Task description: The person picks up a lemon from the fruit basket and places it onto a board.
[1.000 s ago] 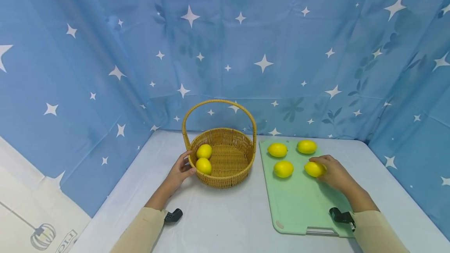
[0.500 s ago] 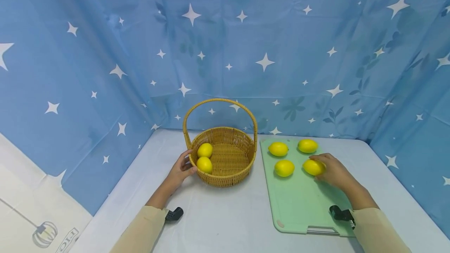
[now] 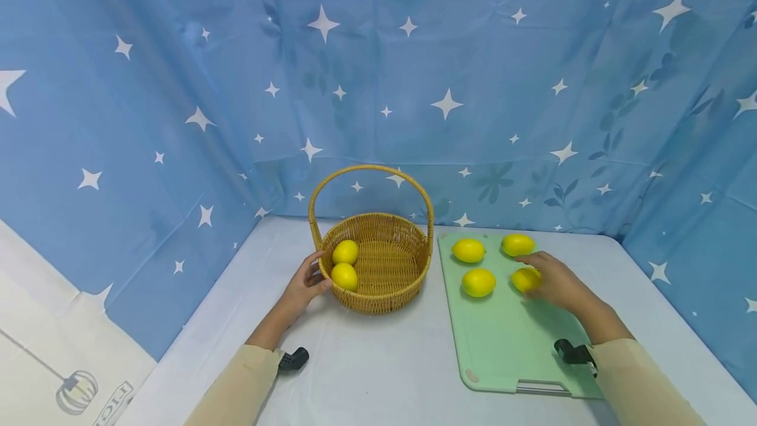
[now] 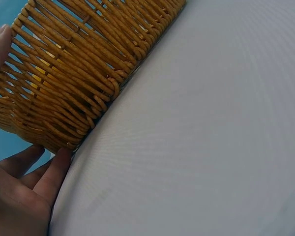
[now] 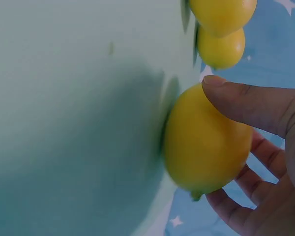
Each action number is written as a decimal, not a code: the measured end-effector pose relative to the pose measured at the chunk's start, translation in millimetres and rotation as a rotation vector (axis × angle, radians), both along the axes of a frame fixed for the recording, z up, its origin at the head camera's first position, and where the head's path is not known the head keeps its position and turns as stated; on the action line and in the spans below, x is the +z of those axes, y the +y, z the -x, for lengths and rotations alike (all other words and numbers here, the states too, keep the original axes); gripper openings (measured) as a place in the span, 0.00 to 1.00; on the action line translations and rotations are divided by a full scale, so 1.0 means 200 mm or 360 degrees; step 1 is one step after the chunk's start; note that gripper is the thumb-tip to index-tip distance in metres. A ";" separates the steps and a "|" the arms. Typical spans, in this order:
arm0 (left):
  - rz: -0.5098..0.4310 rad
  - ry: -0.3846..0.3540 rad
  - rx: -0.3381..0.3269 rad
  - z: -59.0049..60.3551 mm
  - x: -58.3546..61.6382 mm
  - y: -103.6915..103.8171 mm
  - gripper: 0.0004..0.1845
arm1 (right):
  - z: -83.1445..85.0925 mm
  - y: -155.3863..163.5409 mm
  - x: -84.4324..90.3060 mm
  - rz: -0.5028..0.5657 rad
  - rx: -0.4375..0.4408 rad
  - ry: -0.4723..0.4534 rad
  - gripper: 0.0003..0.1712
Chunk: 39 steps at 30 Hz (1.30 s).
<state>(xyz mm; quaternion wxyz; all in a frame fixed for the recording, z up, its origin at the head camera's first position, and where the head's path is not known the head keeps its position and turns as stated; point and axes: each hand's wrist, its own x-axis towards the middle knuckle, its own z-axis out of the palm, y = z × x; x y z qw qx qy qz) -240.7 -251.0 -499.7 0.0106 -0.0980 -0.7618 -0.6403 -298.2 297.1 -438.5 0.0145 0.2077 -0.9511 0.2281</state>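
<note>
A wicker basket with a tall handle stands on the white table, holding two lemons at its left side. My left hand rests against the basket's left wall; in the left wrist view its fingertips touch the woven side. On the green cutting board, my right hand is spread around a lemon. Its thumb lies over that lemon, while the other fingers reach behind it with gaps showing. Three more lemons lie nearby, one of them in front.
Two further lemons sit at the board's back, one left and one right. A blue star-patterned curtain closes off the rear and sides. The board has a metal-edged slot at its front.
The lemon at my right hand has shifted slightly left on the board. My right fingers have spread and risen a little off it. The left hand and basket stay in place.
</note>
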 end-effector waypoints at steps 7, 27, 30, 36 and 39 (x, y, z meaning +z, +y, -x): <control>-0.0011 -0.0043 -0.0025 0.00 0.03 0.01 0.39 | 0.00 -0.07 0.07 -0.0109 0.0118 0.0088 0.39; -0.0002 -0.0040 -0.0075 -0.09 0.17 0.04 0.40 | -0.05 -0.46 0.15 -0.0106 0.0402 0.0180 0.34; 0.0004 -0.0043 -0.0073 -0.09 0.17 0.04 0.40 | -0.05 -0.51 0.17 -0.0107 0.0449 0.0219 0.33; 0.0008 -0.0046 -0.0066 -0.09 0.16 0.04 0.40 | -0.07 -0.62 0.21 -0.0068 0.0509 0.0227 0.32; 0.0015 -0.0042 -0.0062 -0.09 0.16 0.04 0.40 | -0.08 -0.68 0.23 -0.0038 0.0535 0.0222 0.32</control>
